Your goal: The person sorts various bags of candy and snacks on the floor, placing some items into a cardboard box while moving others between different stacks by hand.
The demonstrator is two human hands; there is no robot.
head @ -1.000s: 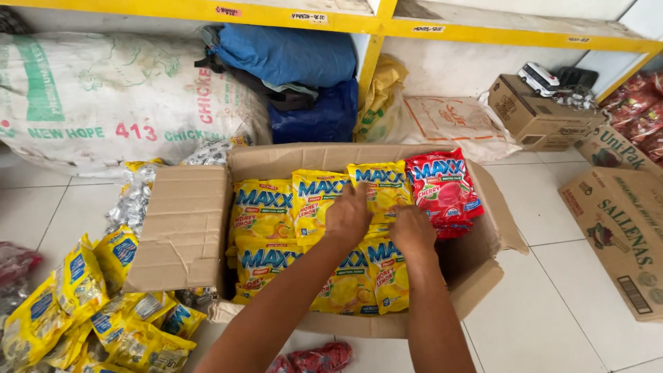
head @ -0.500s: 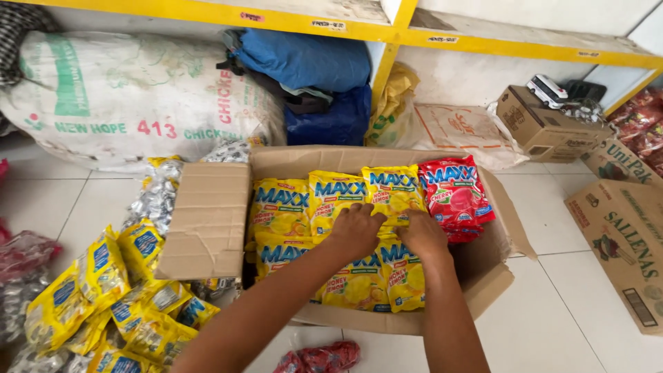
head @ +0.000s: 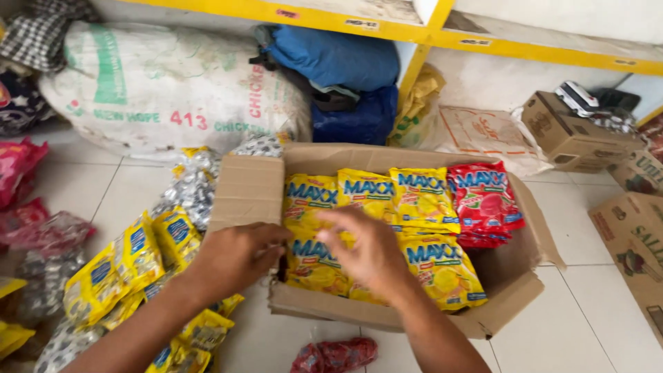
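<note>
An open cardboard box (head: pixel 511 304) sits on the white tile floor, packed with yellow candy bags (head: pixel 421 200) and a stack of red candy bags (head: pixel 483 204) at its far right. My right hand (head: pixel 366 252) hovers over the yellow bags near the box's front, fingers spread, holding nothing. At the box's front left corner, next to the left flap (head: pixel 245 190), my left hand (head: pixel 235 259) is loosely curled and empty. More yellow bags (head: pixel 131 262) lie piled on the floor just left of that hand.
Silver-wrapped packs (head: pixel 193 186) lie beside the flap. A big white sack (head: pixel 173 90) and blue bags (head: pixel 331 59) sit under a yellow shelf (head: pixel 414 27). A red bag (head: pixel 335 354) lies before the box. Cardboard boxes (head: pixel 566 135) stand at the right.
Both hands have pulled back from the yellow bags in the box's middle. The left hand has moved left to the box's corner, and the right hand has lifted with fingers spread.
</note>
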